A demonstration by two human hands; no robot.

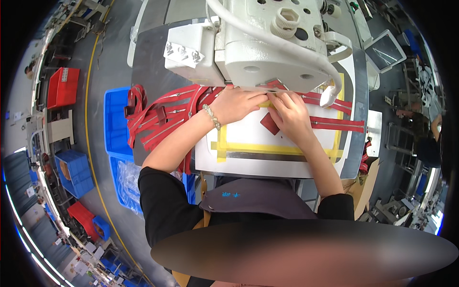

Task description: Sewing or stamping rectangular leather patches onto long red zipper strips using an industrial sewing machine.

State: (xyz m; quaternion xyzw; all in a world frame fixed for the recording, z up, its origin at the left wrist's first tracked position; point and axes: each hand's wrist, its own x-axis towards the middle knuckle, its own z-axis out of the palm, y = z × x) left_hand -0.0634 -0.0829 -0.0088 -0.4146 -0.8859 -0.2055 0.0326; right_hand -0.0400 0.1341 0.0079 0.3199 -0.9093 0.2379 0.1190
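Under the head of a white sewing machine (272, 57), my two hands meet at the work, fingertips nearly touching. My left hand (239, 104), a beaded bracelet at its wrist, lies over red zipper tape with fingers stretched to the right. The fingers of my right hand (290, 115) are bent and drawn together; what lies between them is too small to make out. A small red square patch (270, 123) lies beside the right hand. Red zippers (167, 114) are heaped to the left. On the right, a red zipper strip (337, 124) lies across the board.
A white board (239, 165) edged with yellow tape (267, 148) covers the table under my forearms. Blue bins (114, 122) stand left of the table, one with clear plastic film inside. A cardboard box (366, 189) sits at the lower right. A screen (385, 50) stands at the far right.
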